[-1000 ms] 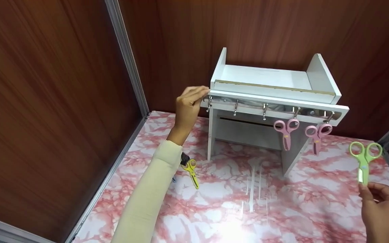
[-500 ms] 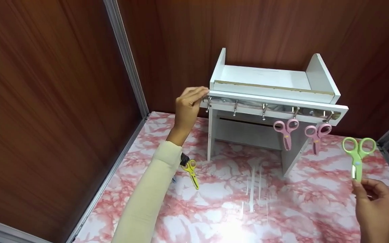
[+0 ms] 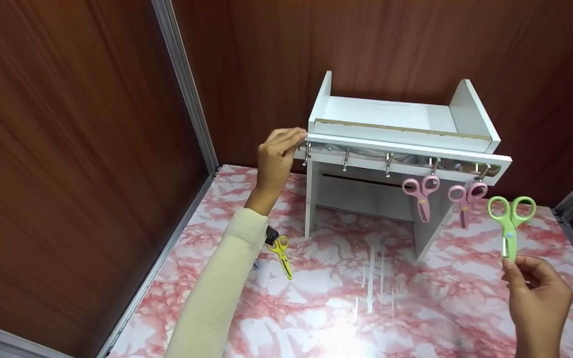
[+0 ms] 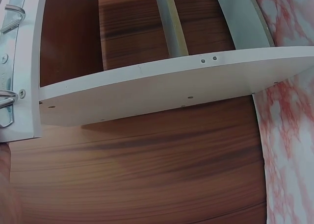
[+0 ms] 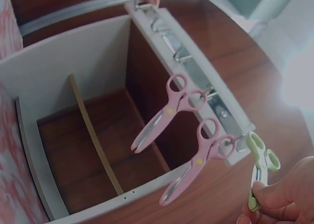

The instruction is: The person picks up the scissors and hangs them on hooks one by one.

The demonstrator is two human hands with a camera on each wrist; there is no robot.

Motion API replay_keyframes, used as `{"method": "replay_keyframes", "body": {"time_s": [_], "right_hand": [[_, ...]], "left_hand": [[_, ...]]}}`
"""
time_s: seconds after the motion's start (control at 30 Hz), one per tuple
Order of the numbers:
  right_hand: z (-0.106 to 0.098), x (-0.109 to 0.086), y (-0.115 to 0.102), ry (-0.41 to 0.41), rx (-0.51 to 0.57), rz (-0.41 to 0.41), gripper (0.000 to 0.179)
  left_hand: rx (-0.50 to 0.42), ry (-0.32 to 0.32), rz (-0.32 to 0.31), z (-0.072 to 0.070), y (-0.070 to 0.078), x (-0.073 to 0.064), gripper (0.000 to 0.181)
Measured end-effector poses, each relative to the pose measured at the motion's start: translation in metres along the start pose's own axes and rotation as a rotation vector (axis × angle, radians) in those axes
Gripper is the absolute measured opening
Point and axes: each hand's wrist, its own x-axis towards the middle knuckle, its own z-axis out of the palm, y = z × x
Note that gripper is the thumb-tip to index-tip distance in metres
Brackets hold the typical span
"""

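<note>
- Green scissors (image 3: 510,226): in the air at the right, handle loops up, blades down, near the rail's right end; whether they touch it, can't tell.
- Right hand (image 3: 540,293): fingers pinching the green scissors by the blade tips, thumb on the near side.
- Left hand (image 3: 277,154): fingers pressed together, bent over the left end of the hook rail (image 3: 406,148), gripping it; part of the hold hidden.
- Hook rail: white bar with a row of five metal hooks, along the front of the white shelf unit (image 3: 475,109).
- Left pink scissors (image 3: 422,196): hanging by one loop on the fourth hook from the left, blades down.
- Right pink scissors (image 3: 465,203): same, on the fifth hook.
- Yellow scissors (image 3: 282,256): lying on the tabletop (image 3: 336,278) beside the left sleeve (image 3: 227,283).
- Black item (image 3: 272,234): next to the yellow handles, partly hidden by the sleeve.
- Tabletop: red-and-white marbled.
- Wood-grain wall (image 3: 266,49): behind the shelf unit.
</note>
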Motion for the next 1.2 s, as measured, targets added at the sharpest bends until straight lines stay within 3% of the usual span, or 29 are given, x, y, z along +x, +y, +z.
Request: {"method": "replay_keyframes", "body": {"time_s": [1.2], "right_hand": [[0.047, -0.016, -0.026, -0.143, 0.069, -0.103, 0.008]], "left_hand": [[-0.014, 0.004, -0.012, 0.000, -0.001, -0.001, 0.014]]}}
